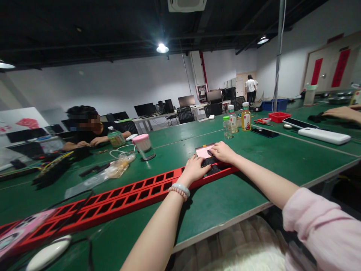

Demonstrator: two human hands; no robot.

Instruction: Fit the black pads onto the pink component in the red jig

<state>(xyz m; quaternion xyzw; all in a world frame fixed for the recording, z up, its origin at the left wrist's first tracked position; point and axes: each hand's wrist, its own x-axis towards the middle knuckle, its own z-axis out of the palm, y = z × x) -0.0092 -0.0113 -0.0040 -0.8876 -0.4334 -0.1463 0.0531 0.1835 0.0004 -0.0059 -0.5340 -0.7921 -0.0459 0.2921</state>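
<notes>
Though close — two hands (194,169) (223,152), one frame (177,172)

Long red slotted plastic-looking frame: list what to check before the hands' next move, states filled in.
1. Long red slotted plastic-looking frame resting on the green tabletop: ok.
2. Left hand at the frame's farther end, by small black pieces: ok.
3. Right hand beside the pink-faced, dark-edged rectangular item: ok.
4. Black pieces fully seated: cannot tell, hands partly cover them.
5. Frame's near-left end uncovered: not ok, a flat pink patterned item overlaps it.
6. Clear cup with pink lid apart from the frame: ok.
</notes>
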